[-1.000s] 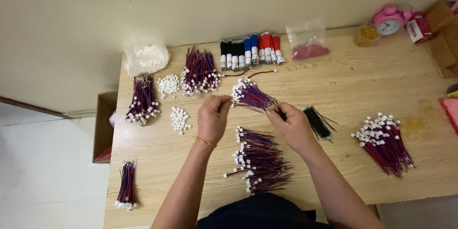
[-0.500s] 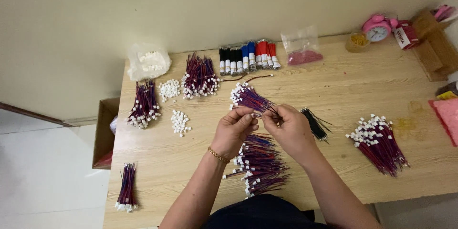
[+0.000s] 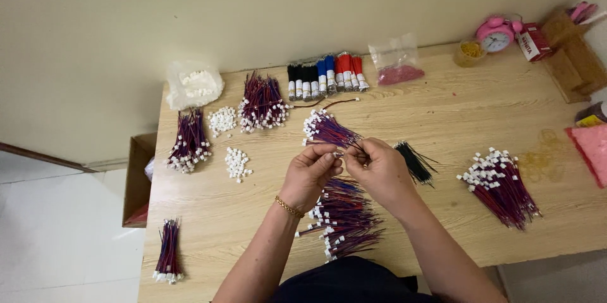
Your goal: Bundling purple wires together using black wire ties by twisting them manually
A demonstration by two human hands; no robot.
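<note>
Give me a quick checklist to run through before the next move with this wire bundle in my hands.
1. Bundle held: the left hand and right hand meet on the wire bundle, grip at its near end: ok.
2. Bundle's white connector ends in view, fanned away from you: ok.
3. Loose white connectors lie left of the left hand: ok.
4. Pile of finished wires sits below the hands, on the table: ok.
5. What the fingertips pinch between them: cannot tell, too small.
</note>
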